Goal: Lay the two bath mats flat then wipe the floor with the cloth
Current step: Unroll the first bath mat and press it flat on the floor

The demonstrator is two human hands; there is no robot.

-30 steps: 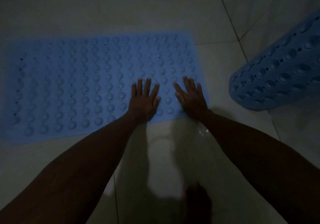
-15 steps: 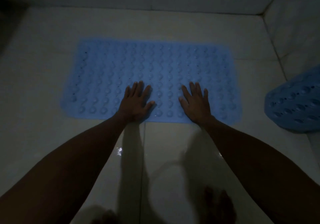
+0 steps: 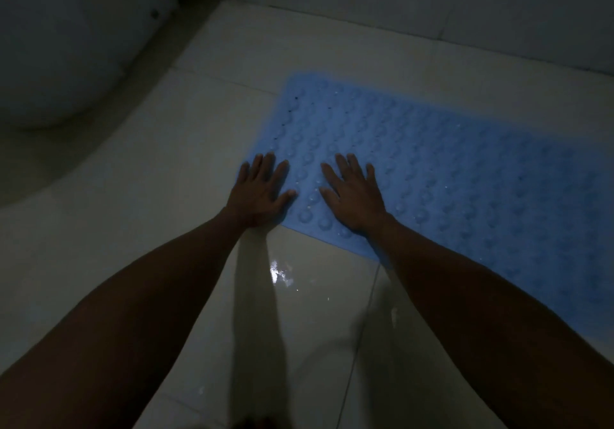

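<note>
Fingers [image 3: 267, 171] of both hands spread flat, gripping nothing: left hand [image 3: 260, 192] presses the near left corner of the blue bath mat [image 3: 448, 162], right hand [image 3: 354, 194] just beside it, palm down on the bumps. Mat lies flat on the wet, pale tiled floor [image 3: 166, 162]. Beyond, far left, a white toilet base [image 3: 66, 46], dim.

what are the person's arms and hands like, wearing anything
Both forearms are bare as far as the frame shows: no sleeves in view. The left hand and right hand wear no gloves; no rings, watch or bracelet are visible, though the dim light hides fine detail.
</note>
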